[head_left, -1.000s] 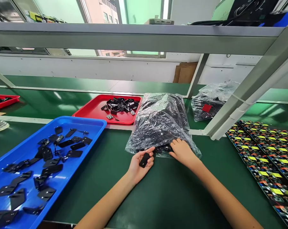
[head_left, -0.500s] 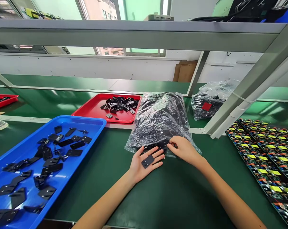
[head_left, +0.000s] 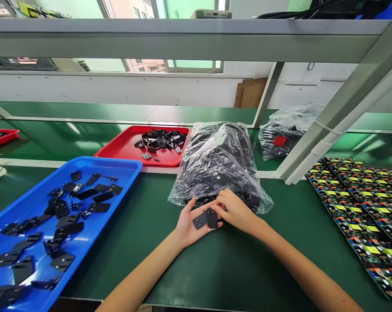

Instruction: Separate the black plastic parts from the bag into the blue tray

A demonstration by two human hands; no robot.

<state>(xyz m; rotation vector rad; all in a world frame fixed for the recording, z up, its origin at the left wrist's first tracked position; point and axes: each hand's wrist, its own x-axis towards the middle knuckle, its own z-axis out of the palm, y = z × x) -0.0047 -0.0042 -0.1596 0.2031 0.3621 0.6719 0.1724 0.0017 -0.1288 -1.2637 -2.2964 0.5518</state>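
Observation:
My left hand [head_left: 189, 223] lies palm up on the green bench, just in front of a clear plastic bag [head_left: 218, 162] full of black parts. A flat black plate [head_left: 199, 220] rests on its open fingers. My right hand [head_left: 236, 211] is beside it, fingers pinched on a second black plate [head_left: 212, 218] that it sets against the first one. Both hands sit at the bag's near open end.
A blue tray [head_left: 40, 199] with several black plates stands at the left. A red tray [head_left: 124, 147] with more black parts is behind it. Another bag [head_left: 285, 130] lies at the back right, rows of circuit boards [head_left: 361, 199] at the right. A metal shelf frame [head_left: 328, 125] crosses overhead.
My left hand opened from closed on the plate to palm up. My right hand came out of the bag with another black plate and brought it onto the left palm.

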